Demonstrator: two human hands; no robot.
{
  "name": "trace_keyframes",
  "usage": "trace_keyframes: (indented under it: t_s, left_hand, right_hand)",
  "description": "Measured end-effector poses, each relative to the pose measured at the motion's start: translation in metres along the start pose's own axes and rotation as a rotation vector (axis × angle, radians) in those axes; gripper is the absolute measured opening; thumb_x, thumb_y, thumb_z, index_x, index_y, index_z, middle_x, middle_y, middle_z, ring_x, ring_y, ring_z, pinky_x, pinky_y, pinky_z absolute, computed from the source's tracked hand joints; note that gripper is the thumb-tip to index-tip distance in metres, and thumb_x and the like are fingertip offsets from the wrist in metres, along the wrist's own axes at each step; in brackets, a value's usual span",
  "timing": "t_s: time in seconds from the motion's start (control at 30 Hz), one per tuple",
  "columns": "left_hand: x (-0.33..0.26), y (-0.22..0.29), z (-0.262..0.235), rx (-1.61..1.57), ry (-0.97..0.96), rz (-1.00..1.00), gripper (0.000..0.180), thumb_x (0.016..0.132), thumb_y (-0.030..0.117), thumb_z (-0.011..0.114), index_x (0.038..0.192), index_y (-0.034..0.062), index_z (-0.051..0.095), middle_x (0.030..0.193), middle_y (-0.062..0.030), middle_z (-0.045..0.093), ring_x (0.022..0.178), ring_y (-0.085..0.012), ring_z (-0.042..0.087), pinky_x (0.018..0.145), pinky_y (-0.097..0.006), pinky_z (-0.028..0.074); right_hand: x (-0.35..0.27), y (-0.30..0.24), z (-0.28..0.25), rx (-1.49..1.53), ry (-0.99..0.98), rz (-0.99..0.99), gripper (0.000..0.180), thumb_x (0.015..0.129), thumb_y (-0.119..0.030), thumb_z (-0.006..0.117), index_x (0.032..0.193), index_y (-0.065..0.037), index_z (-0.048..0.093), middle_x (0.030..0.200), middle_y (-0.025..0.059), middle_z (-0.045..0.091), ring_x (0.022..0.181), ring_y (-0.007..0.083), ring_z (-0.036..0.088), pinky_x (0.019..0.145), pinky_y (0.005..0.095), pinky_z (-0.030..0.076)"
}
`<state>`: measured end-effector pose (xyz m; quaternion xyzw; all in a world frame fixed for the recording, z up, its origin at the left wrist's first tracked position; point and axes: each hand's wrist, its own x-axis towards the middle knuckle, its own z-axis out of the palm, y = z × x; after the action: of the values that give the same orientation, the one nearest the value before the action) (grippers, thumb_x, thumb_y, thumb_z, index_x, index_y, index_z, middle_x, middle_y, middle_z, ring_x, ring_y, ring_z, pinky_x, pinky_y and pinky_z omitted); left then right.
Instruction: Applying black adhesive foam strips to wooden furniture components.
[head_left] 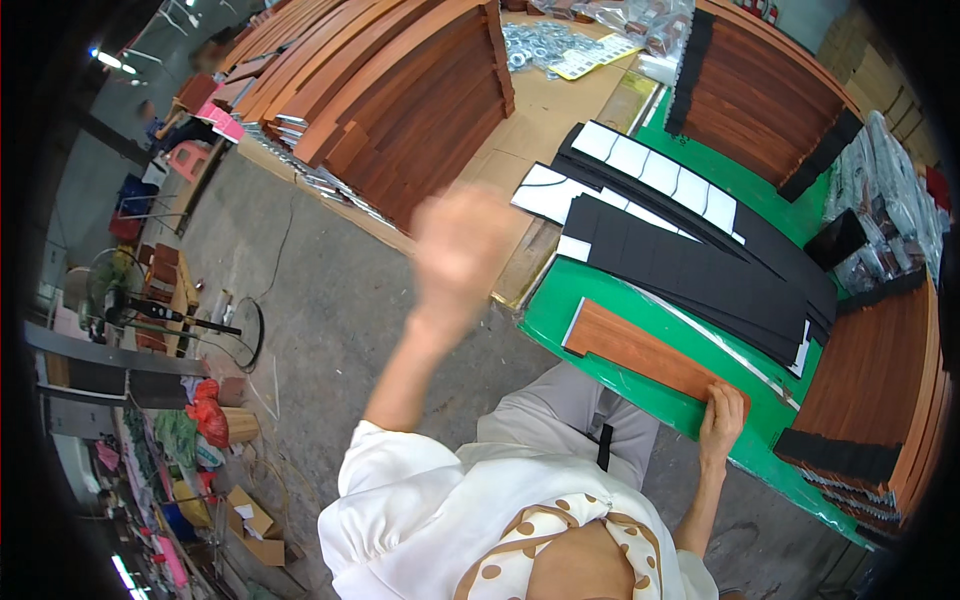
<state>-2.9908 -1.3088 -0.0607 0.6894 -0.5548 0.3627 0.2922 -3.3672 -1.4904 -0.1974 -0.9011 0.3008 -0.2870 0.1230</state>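
A narrow wood-grain board lies flat along the near edge of the green tabletop. At its right end, my right hand grips the board, fingers curled over the end. My left hand is raised over the gap between the green table and the stacked panels, smeared by motion, so its fingers cannot be made out. Beyond the board lie fanned black strips, some showing white backing crossed by dark lines.
Tall stacks of brown panels stand at the far left. More panels with black end strips stand at the far right and near right. Metal rings lie in a heap at the back; plastic-wrapped parts sit at right.
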Motion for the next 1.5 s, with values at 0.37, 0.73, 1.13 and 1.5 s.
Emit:
trace_keyframes:
  t_s: [0.37, 0.73, 1.13, 1.5]
  left_hand:
    - [0.028, -0.158, -0.084, 0.197, -0.156, -0.367, 0.043, 0.082, 0.024, 0.069, 0.121, 0.0059, 0.06, 0.116, -0.0121, 0.059, 0.103, -0.0191, 0.057, 0.087, -0.031, 0.045]
    - [0.043, -0.153, -0.096, -0.231, 0.379, -0.787, 0.036, 0.095, 0.03, 0.053, 0.086, -0.0039, 0.061, 0.076, -0.0015, 0.055, 0.066, -0.0079, 0.047, 0.056, -0.025, 0.041]
    - [-0.043, 0.109, -0.015, -0.312, -0.042, 0.075, 0.028, 0.079, 0.027, 0.069, 0.094, 0.0045, 0.061, 0.075, -0.0085, 0.062, 0.055, -0.0199, 0.057, 0.045, -0.032, 0.042]
    - [-0.084, 0.174, 0.013, -0.723, -0.273, 0.321, 0.039, 0.07, 0.018, 0.073, 0.105, 0.0053, 0.061, 0.106, -0.0112, 0.062, 0.09, -0.0247, 0.061, 0.071, -0.035, 0.05]
  right_hand:
    - [0.02, -0.015, 0.015, 0.104, 0.032, -0.003, 0.019, 0.074, 0.008, 0.06, 0.091, 0.0, 0.062, 0.098, 0.013, 0.061, 0.097, 0.0316, 0.057, 0.085, 0.0418, 0.046]
    - [0.015, -0.032, 0.002, 0.152, 0.101, -0.008, 0.02, 0.073, 0.009, 0.059, 0.09, -0.001, 0.064, 0.098, 0.0122, 0.062, 0.095, 0.0311, 0.058, 0.083, 0.0388, 0.046]
    - [0.087, -0.14, 0.008, 1.683, -0.006, 0.625, 0.045, 0.097, -0.033, 0.047, 0.127, 0.0, 0.043, 0.127, 0.0092, 0.048, 0.113, 0.0197, 0.05, 0.095, 0.0357, 0.041]
    - [0.067, -0.07, -0.028, 1.056, -0.061, 0.32, 0.045, 0.089, -0.014, 0.059, 0.128, 0.003, 0.045, 0.121, 0.0119, 0.057, 0.111, 0.0183, 0.054, 0.096, 0.0306, 0.04]
